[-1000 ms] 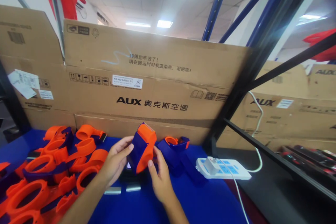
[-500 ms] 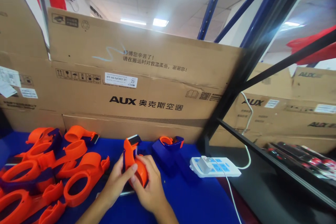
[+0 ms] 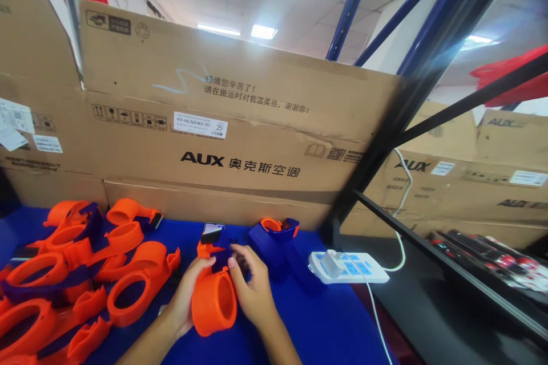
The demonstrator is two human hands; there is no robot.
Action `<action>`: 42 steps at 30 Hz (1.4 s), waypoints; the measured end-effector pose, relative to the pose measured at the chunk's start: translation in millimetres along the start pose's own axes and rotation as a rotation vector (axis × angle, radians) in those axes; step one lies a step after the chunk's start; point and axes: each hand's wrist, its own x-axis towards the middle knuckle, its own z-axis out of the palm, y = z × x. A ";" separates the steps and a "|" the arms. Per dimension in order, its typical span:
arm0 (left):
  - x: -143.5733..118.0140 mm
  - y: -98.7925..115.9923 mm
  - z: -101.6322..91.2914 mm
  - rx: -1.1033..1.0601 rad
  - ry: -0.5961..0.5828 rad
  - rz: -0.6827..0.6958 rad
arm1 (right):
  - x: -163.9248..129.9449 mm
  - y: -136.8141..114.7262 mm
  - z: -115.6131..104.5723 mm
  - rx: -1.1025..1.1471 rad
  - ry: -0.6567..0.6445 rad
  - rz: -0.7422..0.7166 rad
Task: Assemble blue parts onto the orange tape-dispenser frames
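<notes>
An orange packing-tape dispenser (image 3: 213,306) is held up over the blue table, its round hub facing down and toward me. My left hand (image 3: 185,295) is closed around its left side, thumb near the top. A blue plastic part (image 3: 222,255) is at the dispenser's upper end, next to a black blade guard (image 3: 211,236). My right hand (image 3: 253,284) pinches this blue part between thumb and fingers; whether it is fixed to the orange body, I cannot tell. The right fingertips are partly hidden.
Several orange dispensers (image 3: 128,296) lie piled at the left. Blue plastic parts (image 3: 269,251) with an orange piece sit behind my right hand. A white power strip (image 3: 347,267) with a plug and cables lies at right. Cardboard (image 3: 240,188) and a black rack post (image 3: 368,162) stand behind.
The dispenser has been turned and lowered, so its round hub now opens toward me. My right hand has shifted from the hub to the blue part at the top.
</notes>
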 end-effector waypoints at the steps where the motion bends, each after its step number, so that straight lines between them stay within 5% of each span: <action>1: 0.5 -0.2 0.4 0.025 -0.011 0.024 | -0.5 0.1 0.6 -0.002 -0.016 0.004; 8: 10.7 11.5 -4.6 0.357 -0.096 0.292 | -0.6 -0.3 2.9 -0.047 -0.167 0.057; 13: 10.8 15.3 -10.1 0.435 -0.085 0.297 | -0.7 -5.5 2.0 -0.002 -0.241 0.065; 37: 9.1 20.2 -4.4 0.367 -0.136 0.264 | -3.8 1.8 5.7 -0.106 -0.082 0.002; 42: -5.3 25.0 9.4 0.438 -0.078 0.414 | -6.0 5.9 4.8 -0.227 -0.042 -0.041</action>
